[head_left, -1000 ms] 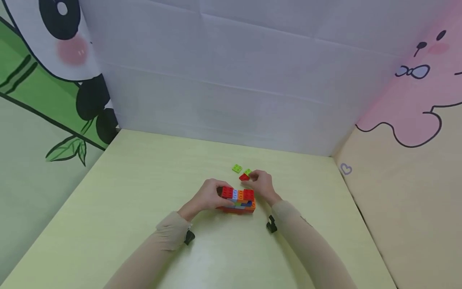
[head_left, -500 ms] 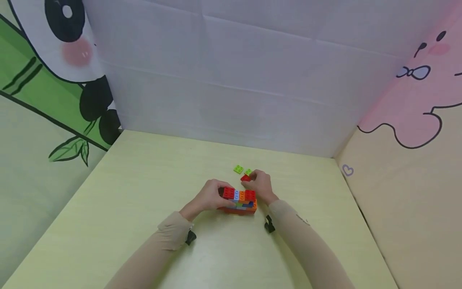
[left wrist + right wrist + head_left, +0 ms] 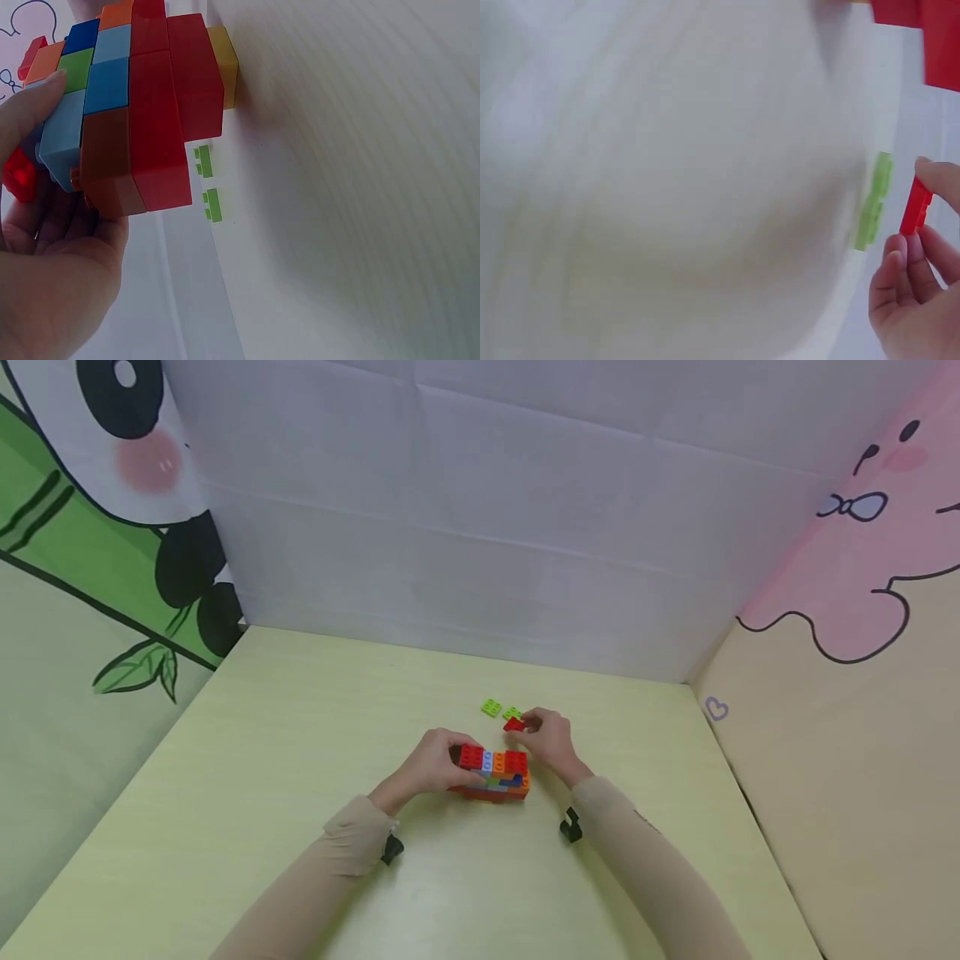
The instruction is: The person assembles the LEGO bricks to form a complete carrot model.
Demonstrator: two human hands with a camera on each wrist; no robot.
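Observation:
My left hand [image 3: 435, 762] grips a built block of toy bricks [image 3: 493, 777] from its left end. Red, orange and white bricks top it, with blue, green and brown ones below. In the left wrist view the thumb lies across the side of the brick block [image 3: 109, 90], and the other fingers are partly hidden behind it. A thin red toy brick [image 3: 916, 206] is pinched between thumb and fingers of my right hand [image 3: 549, 739], just behind the block. Two flat lime-green bricks lie beyond: one [image 3: 491, 707] to the left, the other [image 3: 512, 713] beside the right hand.
The pale wood-look table [image 3: 315, 710] spreads around both hands. A white sheet wall [image 3: 465, 527] closes off the back, and printed cartoon panels stand on the left and right. A small black fitting [image 3: 572, 825] hangs at the right wrist.
My right hand has shifted slightly right with the red brick, which turns a little in the fingers. The left hand keeps its grip on the block. The head view sways slightly.

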